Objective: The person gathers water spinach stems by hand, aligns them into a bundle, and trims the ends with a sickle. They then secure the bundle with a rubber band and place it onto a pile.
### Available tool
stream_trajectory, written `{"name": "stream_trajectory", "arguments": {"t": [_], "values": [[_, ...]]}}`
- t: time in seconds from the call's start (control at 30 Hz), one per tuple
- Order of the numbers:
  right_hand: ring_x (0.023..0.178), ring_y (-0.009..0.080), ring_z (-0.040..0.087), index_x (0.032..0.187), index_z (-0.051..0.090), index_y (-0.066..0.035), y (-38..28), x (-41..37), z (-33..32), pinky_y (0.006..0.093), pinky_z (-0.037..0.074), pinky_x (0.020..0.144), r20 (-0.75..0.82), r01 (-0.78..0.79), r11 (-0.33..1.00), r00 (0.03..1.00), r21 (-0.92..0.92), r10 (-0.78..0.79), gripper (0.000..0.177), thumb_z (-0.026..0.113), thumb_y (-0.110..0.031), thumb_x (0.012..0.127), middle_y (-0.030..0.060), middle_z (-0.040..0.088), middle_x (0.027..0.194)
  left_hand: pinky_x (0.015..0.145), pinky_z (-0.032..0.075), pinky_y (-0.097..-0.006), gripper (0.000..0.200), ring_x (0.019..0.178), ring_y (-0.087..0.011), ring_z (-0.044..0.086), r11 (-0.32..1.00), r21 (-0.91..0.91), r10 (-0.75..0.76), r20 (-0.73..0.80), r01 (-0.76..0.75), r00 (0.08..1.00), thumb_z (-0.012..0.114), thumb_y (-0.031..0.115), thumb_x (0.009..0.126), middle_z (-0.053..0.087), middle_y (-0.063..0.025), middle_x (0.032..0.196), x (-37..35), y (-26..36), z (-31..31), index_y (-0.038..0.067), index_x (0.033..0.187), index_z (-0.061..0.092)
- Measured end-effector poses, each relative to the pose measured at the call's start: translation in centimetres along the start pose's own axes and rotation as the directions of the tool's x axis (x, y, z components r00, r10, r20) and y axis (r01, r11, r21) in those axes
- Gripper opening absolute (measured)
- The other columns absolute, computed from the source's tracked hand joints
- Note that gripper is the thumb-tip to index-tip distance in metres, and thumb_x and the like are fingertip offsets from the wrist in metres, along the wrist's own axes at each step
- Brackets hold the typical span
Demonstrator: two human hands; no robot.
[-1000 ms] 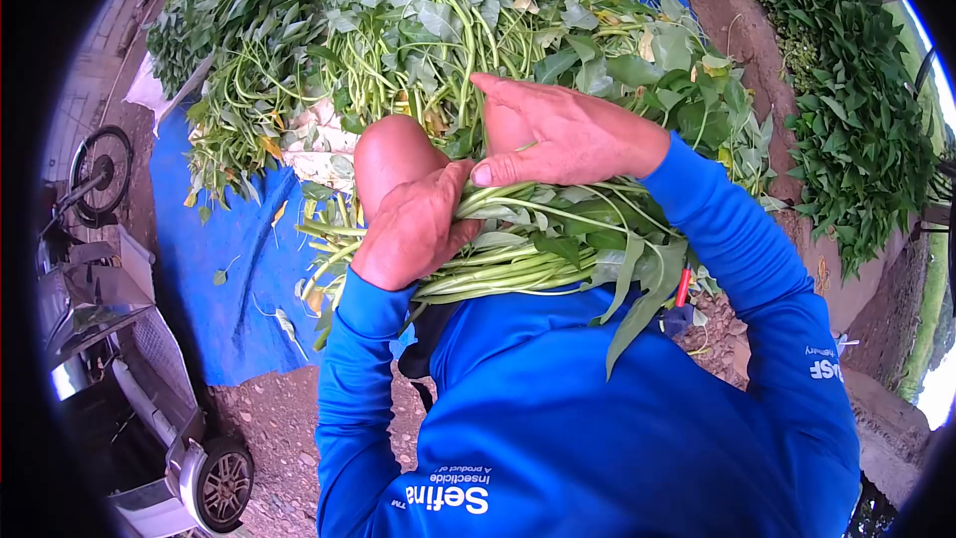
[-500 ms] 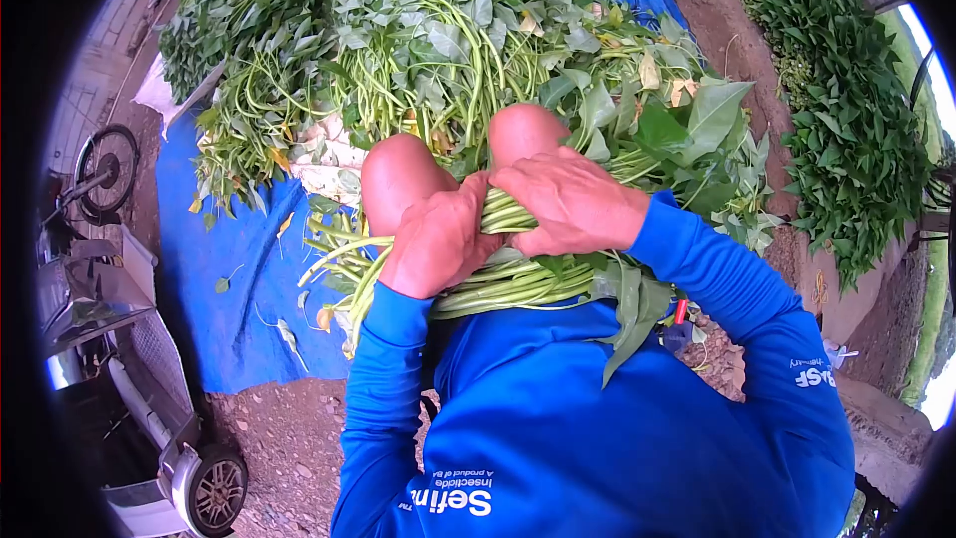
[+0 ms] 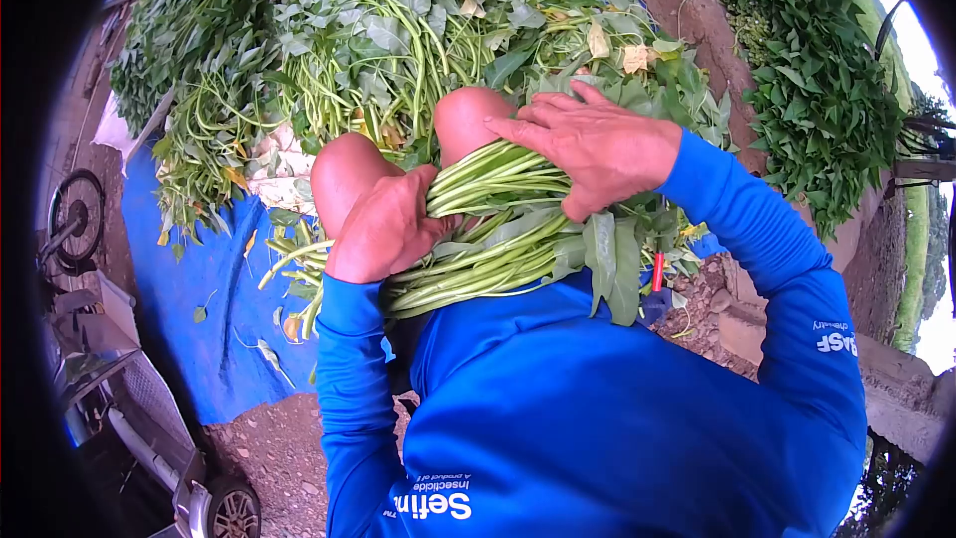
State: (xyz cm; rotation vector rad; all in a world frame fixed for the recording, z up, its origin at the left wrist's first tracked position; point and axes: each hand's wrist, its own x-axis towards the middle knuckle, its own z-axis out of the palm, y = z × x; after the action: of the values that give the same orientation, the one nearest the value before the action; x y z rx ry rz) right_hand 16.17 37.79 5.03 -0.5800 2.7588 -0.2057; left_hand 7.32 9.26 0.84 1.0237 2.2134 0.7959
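Note:
A bundle of long green leafy stems (image 3: 508, 254) lies across my lap, cut ends to the left and leaves to the right. My left hand (image 3: 383, 224) is wrapped round the stems near their cut ends. Over the leafy side, my right hand (image 3: 597, 144) lies with its fingers stretched out and spread, its palm and thumb against the upper stems. Some leaves hang down over the front of my blue shirt (image 3: 617, 418). Just beyond my bare knees (image 3: 470, 125) a large heap of the same greens (image 3: 388, 50) is piled up.
A blue tarp (image 3: 194, 309) runs under the heap. Another mound of leafy greens (image 3: 812, 90) lies at the right. To the left stand a wheel (image 3: 76, 221) and a metal vehicle-like frame (image 3: 129, 369). A red-topped object (image 3: 657, 271) is beside my right hip.
My right hand has moved right along the stems and its fingers have spread. Before, both hands met at the middle of the bundle. My left hand keeps its hold.

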Motion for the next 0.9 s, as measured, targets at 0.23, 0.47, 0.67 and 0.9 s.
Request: {"name": "stream_trajectory", "arguments": {"t": [0.23,0.47,0.67,0.9], "values": [[0.135,0.0301,0.056,0.154,0.051,-0.017,1.5,-1.7,3.6,0.0611,0.032,0.126,-0.375,-0.012,0.939,0.919,-0.342,-0.125,0.079,0.082,-0.024,0.081,0.0080,0.062,0.129,0.076,0.053,-0.0554,0.035,0.087,-0.0471,0.071,0.982,0.189,0.010,-0.073,0.004,0.997,0.084,0.008,0.080,0.072,-0.0249,0.084,-1.5,2.6,0.3,0.002,0.105,0.060],[0.148,0.0349,0.047,0.165,0.040,-0.021,3.3,-4.8,1.4,0.0636,0.026,0.128,-0.276,-0.060,0.983,0.961,-0.171,0.011,0.101,0.088,-0.020,0.076,0.0087,0.058,0.146,0.076,0.055,-0.0574,0.039,0.089,-0.0475,0.071,0.967,0.251,0.054,-0.066,-0.036,0.996,0.081,0.005,0.078,0.073,-0.0241,0.091,-1.4,1.9,0.7,0.003,0.108,0.056],[0.130,0.0356,0.056,0.154,0.053,-0.018,3.6,-7.4,7.8,0.0596,0.037,0.121,-0.545,-0.186,0.967,0.836,-0.172,0.064,0.079,0.072,-0.001,0.079,0.0093,0.062,0.127,0.084,0.059,-0.0502,0.073,0.092,-0.0427,0.073,0.978,0.107,0.190,-0.086,-0.180,0.978,0.080,0.056,0.089,0.073,-0.0216,0.106,-3.5,2.9,-0.2,0.009,0.141,0.064],[0.145,0.0415,0.047,0.157,0.051,-0.027,5.1,-11.2,15.8,0.0584,0.039,0.119,-0.564,-0.461,0.887,0.731,0.007,0.385,0.090,0.064,0.010,0.076,0.0145,0.049,0.156,0.088,0.059,-0.0515,0.059,0.097,-0.0435,0.072,0.948,0.295,0.112,0.027,-0.115,0.993,0.065,0.048,0.103,0.068,-0.0186,0.126,-5.4,2.5,2.2,0.016,0.153,0.060]]}}
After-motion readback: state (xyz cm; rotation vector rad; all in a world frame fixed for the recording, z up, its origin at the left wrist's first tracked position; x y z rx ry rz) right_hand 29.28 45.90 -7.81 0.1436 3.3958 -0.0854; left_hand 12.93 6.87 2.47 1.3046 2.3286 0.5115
